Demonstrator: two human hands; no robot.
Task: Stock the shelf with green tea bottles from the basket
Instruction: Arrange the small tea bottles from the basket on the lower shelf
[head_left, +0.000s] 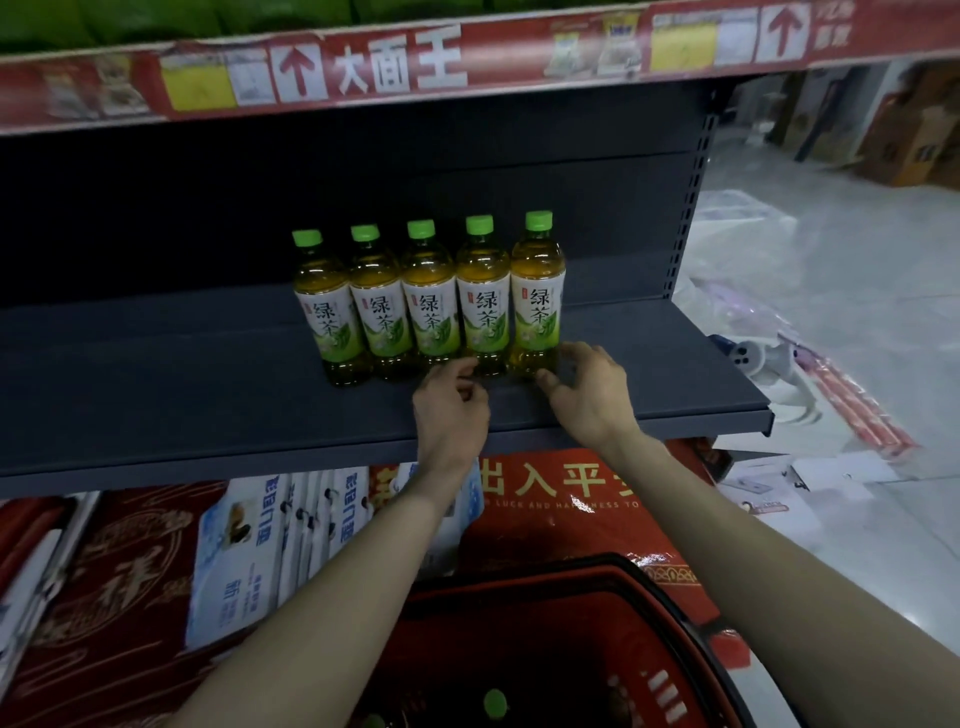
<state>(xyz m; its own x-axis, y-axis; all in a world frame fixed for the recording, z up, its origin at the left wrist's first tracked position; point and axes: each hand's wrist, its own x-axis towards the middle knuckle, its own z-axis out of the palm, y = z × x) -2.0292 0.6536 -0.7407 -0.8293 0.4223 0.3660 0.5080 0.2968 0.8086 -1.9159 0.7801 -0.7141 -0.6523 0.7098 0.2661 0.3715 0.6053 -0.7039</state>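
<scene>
On the grey shelf (208, 374), five green tea bottles (431, 301) in a row; left hand (451, 410) loosely curled, empty; right hand (584, 387) spread, empty, at rightmost bottle's (537, 296) base; nudge labels forward, bases flush; more in near basket (691, 670).

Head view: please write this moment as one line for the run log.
shelf: five green tea bottles upright in row | left hand, right hand: open at row's base, holding nothing | basket: green cap visible
</scene>
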